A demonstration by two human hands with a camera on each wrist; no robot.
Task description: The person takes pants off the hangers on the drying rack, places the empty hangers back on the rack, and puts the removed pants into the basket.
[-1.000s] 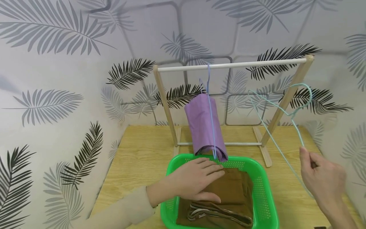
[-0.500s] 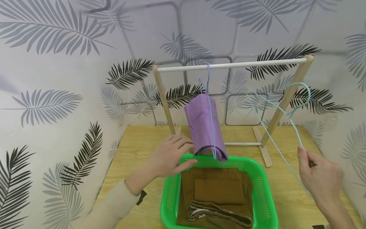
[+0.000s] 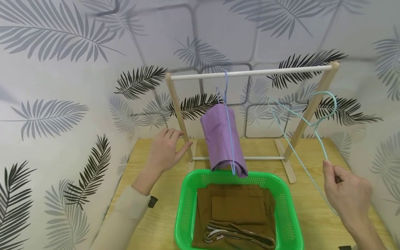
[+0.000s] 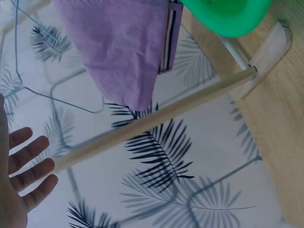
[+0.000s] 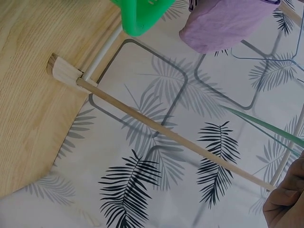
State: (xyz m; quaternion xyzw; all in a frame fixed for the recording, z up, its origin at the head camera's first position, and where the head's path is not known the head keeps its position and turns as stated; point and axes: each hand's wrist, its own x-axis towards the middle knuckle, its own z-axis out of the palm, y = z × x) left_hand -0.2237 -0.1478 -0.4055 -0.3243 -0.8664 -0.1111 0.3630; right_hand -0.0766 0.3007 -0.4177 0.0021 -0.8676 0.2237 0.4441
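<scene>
Two hands show in the head view, one near each end of a wooden rack [image 3: 281,71]. Before the rack's right post hangs a tilted mint-green wire hanger [image 3: 315,125], slim, with a round hook; the right hand [image 3: 348,194] pinches its near arm between thumb and curled fingers, the hook above the thumb, the far corner toward the rack. Near the left post, the left hand [image 3: 165,149] holds nothing, fingers relaxed, thumb parted. From the rack's bar a blue hanger [image 3: 226,88] bears a purple garment [image 3: 218,135]; in front, a green basket [image 3: 289,208] contains a folded brown garment [image 3: 237,208].

The left wrist view shows that hand's fingers loosely spread near the rack's post; I cannot tell whether they touch it.

In the right wrist view, bent fingers sit at the edge, mint-green wires extending from them before the rack.
</scene>
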